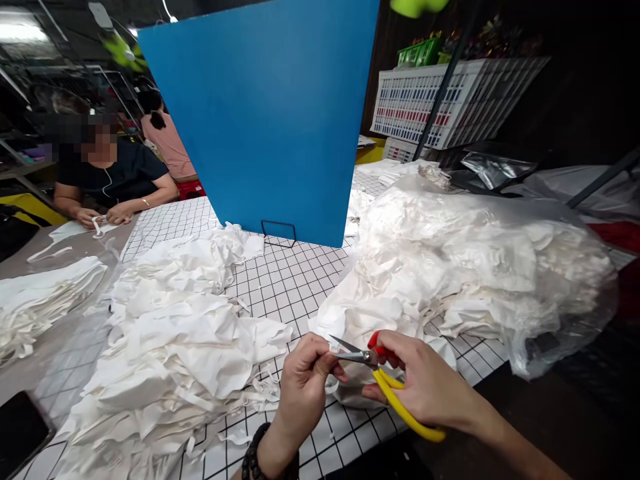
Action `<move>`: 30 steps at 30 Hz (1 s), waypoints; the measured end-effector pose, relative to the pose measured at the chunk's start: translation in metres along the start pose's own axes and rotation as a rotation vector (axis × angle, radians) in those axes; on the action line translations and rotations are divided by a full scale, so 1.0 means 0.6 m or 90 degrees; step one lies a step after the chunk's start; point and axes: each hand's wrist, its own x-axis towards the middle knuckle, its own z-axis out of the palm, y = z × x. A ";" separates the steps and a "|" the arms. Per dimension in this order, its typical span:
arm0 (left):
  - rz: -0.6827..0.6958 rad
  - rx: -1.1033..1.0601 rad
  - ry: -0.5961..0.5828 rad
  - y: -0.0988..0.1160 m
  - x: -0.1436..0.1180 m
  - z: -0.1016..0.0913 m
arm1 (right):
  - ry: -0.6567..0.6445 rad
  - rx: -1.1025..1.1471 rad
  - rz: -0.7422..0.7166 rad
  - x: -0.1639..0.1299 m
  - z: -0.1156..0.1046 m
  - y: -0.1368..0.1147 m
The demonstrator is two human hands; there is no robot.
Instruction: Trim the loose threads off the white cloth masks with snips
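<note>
In my right hand [420, 380] is a pair of scissors [370, 358] with red and yellow handles, the blades parted and pointing left. My left hand [307, 373] pinches a small bit of white fabric [334, 347] right by the lower blade. Part of that fabric is hidden by my fingers, and white cloth hangs below between the two hands. Left of my left hand lies a heap of white fabric pieces [175, 347] with loose straps. Behind my hands, more white fabric [390, 273] spills out of a clear plastic bag [565, 293].
A tall blue board [270, 120] stands on the grid-patterned tablecloth [280, 283]. At the left, a co-worker [113, 173] handles white cloth beside a stack of white pieces [45, 300]. Another person [167, 137] sits behind. White plastic crates [425, 100] stand at the back right.
</note>
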 end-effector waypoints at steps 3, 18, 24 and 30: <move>0.032 0.044 -0.017 -0.001 -0.001 0.002 | 0.035 -0.059 -0.016 -0.006 0.004 -0.008; 0.016 0.036 -0.055 0.006 -0.002 0.005 | 0.063 -0.103 -0.048 -0.004 0.010 -0.007; -0.022 -0.006 -0.070 -0.001 -0.007 0.004 | 0.061 -0.136 -0.047 -0.006 0.011 0.001; -0.078 -0.102 -0.097 -0.007 -0.012 0.007 | 0.042 -0.141 -0.044 -0.011 0.014 0.010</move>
